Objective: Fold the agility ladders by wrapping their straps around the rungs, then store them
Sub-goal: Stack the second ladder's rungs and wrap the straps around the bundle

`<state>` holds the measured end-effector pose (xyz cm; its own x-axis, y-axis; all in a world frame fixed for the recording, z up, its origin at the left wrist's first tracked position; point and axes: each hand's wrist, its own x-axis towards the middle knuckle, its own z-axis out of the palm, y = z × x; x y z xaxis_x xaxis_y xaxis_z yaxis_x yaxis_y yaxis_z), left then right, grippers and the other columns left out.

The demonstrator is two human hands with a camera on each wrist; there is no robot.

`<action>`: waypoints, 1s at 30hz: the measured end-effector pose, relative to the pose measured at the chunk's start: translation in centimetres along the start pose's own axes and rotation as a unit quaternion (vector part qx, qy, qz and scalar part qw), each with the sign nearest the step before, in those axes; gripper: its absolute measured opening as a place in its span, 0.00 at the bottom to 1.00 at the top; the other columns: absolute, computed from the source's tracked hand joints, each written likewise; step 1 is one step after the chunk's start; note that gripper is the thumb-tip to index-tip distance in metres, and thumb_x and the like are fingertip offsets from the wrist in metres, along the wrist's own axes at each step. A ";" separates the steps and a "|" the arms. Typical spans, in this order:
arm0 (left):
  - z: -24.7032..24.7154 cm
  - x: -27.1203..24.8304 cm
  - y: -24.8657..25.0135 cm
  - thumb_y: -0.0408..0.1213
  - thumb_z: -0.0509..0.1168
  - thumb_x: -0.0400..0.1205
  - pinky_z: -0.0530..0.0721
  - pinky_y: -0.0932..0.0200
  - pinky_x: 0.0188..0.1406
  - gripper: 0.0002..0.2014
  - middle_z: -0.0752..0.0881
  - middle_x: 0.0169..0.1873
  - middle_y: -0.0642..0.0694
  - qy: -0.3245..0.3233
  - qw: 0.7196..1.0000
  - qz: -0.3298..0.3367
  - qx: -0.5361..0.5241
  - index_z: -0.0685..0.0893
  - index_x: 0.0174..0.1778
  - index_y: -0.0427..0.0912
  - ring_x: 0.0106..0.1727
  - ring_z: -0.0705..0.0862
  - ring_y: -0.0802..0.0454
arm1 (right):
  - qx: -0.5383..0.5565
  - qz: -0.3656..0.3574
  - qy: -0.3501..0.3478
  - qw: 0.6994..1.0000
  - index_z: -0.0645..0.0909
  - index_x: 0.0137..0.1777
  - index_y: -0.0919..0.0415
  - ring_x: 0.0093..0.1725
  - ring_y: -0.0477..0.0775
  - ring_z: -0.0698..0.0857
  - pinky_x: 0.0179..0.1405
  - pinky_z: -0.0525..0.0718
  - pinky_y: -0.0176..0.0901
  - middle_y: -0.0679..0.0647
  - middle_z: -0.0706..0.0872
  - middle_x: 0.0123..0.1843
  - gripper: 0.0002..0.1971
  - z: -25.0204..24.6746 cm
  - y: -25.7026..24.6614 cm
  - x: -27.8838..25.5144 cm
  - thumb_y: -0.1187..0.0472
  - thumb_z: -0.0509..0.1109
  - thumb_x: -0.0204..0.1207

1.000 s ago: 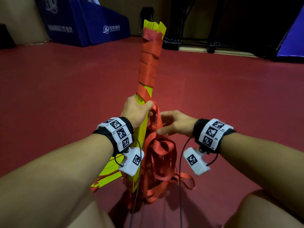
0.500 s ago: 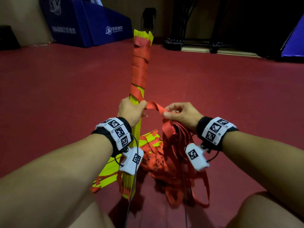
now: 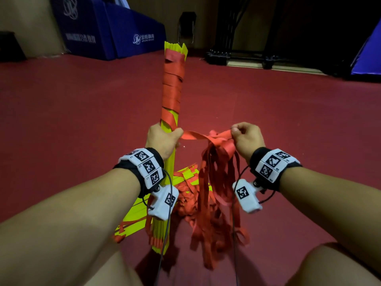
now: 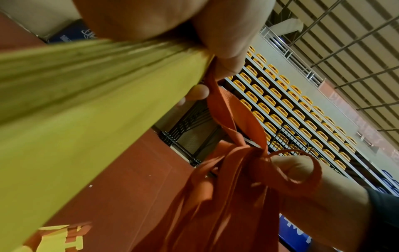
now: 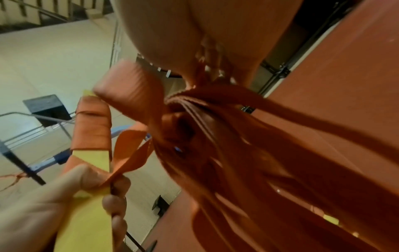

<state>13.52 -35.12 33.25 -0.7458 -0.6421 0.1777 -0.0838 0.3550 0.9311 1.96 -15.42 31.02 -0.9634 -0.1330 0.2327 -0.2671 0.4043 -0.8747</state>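
At the centre of the head view, our left hand [image 3: 162, 139] is wrapped tight around the upright bundle of yellow rungs [image 3: 174, 83], thumb pinning the last red turn so the wrap above cannot loosen. At three o'clock from it, our right hand [image 3: 246, 139] pinches the red straps [image 3: 208, 137], pulling them taut for the next turn. A second ladder [image 3: 140, 211] lies on the red floor [image 3: 288, 124] at six o'clock.

black wristbands [image 3: 260, 155] | white marker blocks [image 3: 148, 165] | white wrist cameras [image 3: 246, 194] | black cables [image 3: 233, 223]
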 end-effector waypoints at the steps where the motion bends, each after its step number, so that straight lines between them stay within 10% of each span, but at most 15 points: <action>1: 0.0 0.0 0.0 0.34 0.70 0.76 0.82 0.62 0.25 0.07 0.82 0.18 0.50 0.002 1.000 0.000 -0.002 0.83 0.32 0.39 0.24 0.88 0.53 | -0.016 0.002 0.005 1.000 0.82 0.41 0.57 0.35 0.51 0.79 0.41 0.74 0.43 0.50 0.83 0.36 0.11 -0.1 -0.1 -0.1 0.60 0.64 0.84; 6: -0.1 0.2 0.0 0.36 0.69 0.76 0.84 0.59 0.30 0.08 0.84 0.17 0.49 0.015 1.000 -0.026 -0.007 0.86 0.32 0.37 0.20 0.84 0.56 | 0.013 0.012 -0.069 0.997 0.76 0.39 0.57 0.34 0.57 0.83 0.46 0.85 0.62 0.52 0.86 0.30 0.16 0.6 0.3 -0.2 0.48 0.53 0.78; 13: -0.3 0.5 -0.3 0.38 0.70 0.75 0.90 0.47 0.35 0.11 0.88 0.23 0.43 0.028 0.998 -0.048 -0.033 0.88 0.35 0.32 0.25 0.88 0.45 | 0.014 -0.005 -0.176 0.984 0.71 0.41 0.59 0.26 0.53 0.79 0.32 0.77 0.49 0.51 0.87 0.26 0.17 0.4 -1.2 -1.3 0.61 0.48 0.91; 20: -0.2 0.4 -0.5 0.39 0.69 0.71 0.91 0.42 0.38 0.11 0.87 0.22 0.43 0.007 0.996 -0.050 -0.070 0.87 0.25 0.38 0.25 0.86 0.44 | 0.093 0.107 -0.231 0.963 0.81 0.39 0.61 0.41 0.57 0.87 0.47 0.75 0.47 0.58 0.89 0.41 0.28 0.8 -3.0 -2.8 0.49 0.48 0.92; 23: 0.6 -0.1 -0.2 0.33 0.68 0.74 0.90 0.46 0.33 0.10 0.85 0.24 0.42 -0.023 0.989 -0.063 -0.133 0.83 0.26 0.40 0.26 0.87 0.45 | 0.131 0.134 -0.275 0.943 0.67 0.44 0.54 0.41 0.58 0.87 0.35 0.71 0.42 0.56 0.84 0.43 0.11 1.4 -3.3 -3.5 0.54 0.60 0.89; 26: 1.2 -0.4 0.3 0.27 0.65 0.76 0.85 0.53 0.32 0.10 0.84 0.24 0.43 -0.050 0.982 -0.064 -0.168 0.81 0.28 0.37 0.26 0.86 0.48 | 0.042 0.029 -0.322 0.945 0.64 0.46 0.53 0.40 0.55 0.82 0.33 0.74 0.46 0.60 0.82 0.45 0.19 2.4 -2.1 -3.9 0.65 0.76 0.77; 30: 1.3 -0.3 0.3 0.29 0.66 0.76 0.84 0.51 0.33 0.07 0.84 0.23 0.41 -0.057 0.981 -0.058 -0.174 0.83 0.31 0.36 0.27 0.85 0.44 | -0.087 -0.063 -0.328 0.939 0.68 0.43 0.51 0.39 0.64 0.85 0.44 0.85 0.59 0.58 0.86 0.49 0.25 2.7 -2.1 -4.3 0.55 0.86 0.64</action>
<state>12.83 -33.94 33.04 -0.8153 -0.5773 0.0450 0.0424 0.0181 0.9989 6.73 -18.15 30.69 -0.7185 -0.6948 -0.0329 -0.4322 0.4830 -0.7615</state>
